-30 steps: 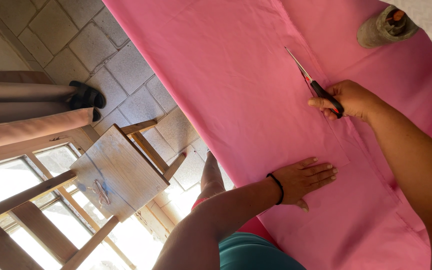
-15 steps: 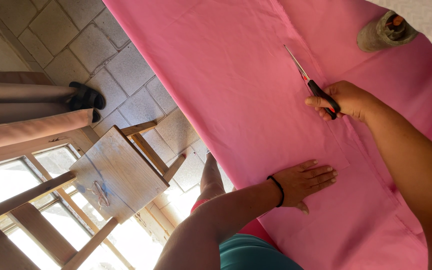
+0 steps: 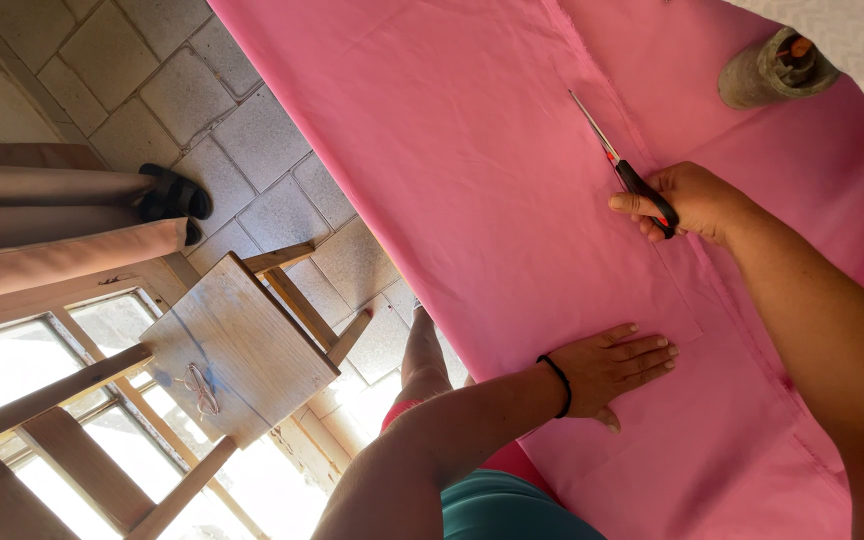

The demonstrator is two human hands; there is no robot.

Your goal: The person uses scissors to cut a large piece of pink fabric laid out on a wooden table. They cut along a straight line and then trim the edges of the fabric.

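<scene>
A wide sheet of pink fabric (image 3: 472, 160) lies spread across the work surface and hangs over its edge. My right hand (image 3: 692, 200) grips black-handled scissors (image 3: 620, 168), whose blades run along a cut line in the cloth. My left hand (image 3: 612, 368), with a black band on the wrist, lies flat with fingers spread on the fabric, just beside the cut edge nearer to me.
A grey cone-shaped spool (image 3: 774, 68) rests on the cloth at the top right. Beside the table stands a wooden chair (image 3: 237, 350) with a pair of glasses (image 3: 202, 390) on its seat. Another person's trousered legs and dark shoes (image 3: 172, 200) stand on the stone-tiled floor (image 3: 202, 110).
My right hand and the scissors have crept a little further along the cut line in the fabric. My left hand has stayed flat in the same place.
</scene>
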